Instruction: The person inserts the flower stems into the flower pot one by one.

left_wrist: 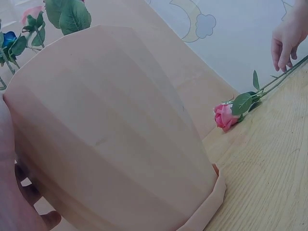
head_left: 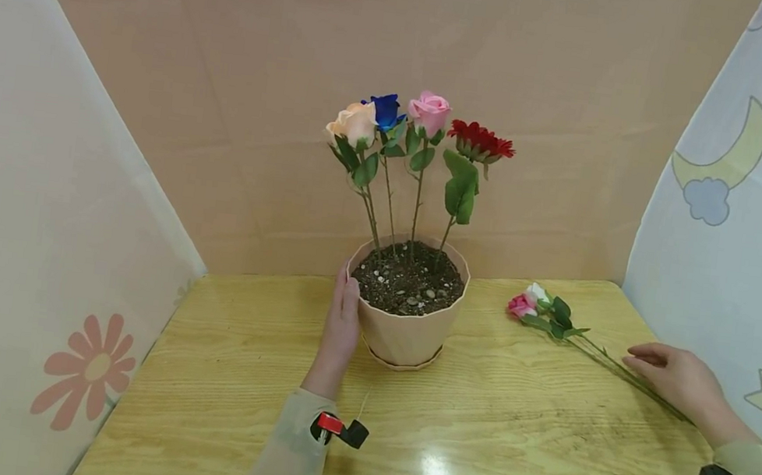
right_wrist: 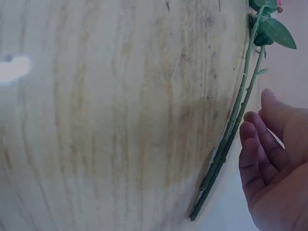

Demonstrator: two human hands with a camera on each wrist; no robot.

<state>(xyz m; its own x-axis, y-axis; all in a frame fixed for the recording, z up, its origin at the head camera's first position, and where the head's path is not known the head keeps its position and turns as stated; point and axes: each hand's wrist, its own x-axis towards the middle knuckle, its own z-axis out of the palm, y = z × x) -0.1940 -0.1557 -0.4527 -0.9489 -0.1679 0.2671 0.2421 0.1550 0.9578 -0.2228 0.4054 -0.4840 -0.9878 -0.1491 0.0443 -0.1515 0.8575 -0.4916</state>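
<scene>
My left hand (head_left: 341,327) lies against the left side of a peach flowerpot (head_left: 405,336), its fingers along the outer wall. Dark soil fills the pot, and a cream rose (head_left: 354,125), a blue rose (head_left: 386,111), a pink rose (head_left: 429,111) and a red daisy-like flower (head_left: 480,141) stand upright in it. To the right, a deep pink rose (head_left: 522,306) and a white rose (head_left: 537,291) lie side by side on the table. Just over their green stems (right_wrist: 236,115) hovers my right hand (head_left: 682,379), fingers loosely bent and holding nothing.
The pot stands on a matching saucer (head_left: 402,365) on a yellow wood-grain table (head_left: 248,410). A plain tan cloth (head_left: 263,99) hangs behind. Pale printed cloths close off the left (head_left: 61,193) and right (head_left: 739,255) sides.
</scene>
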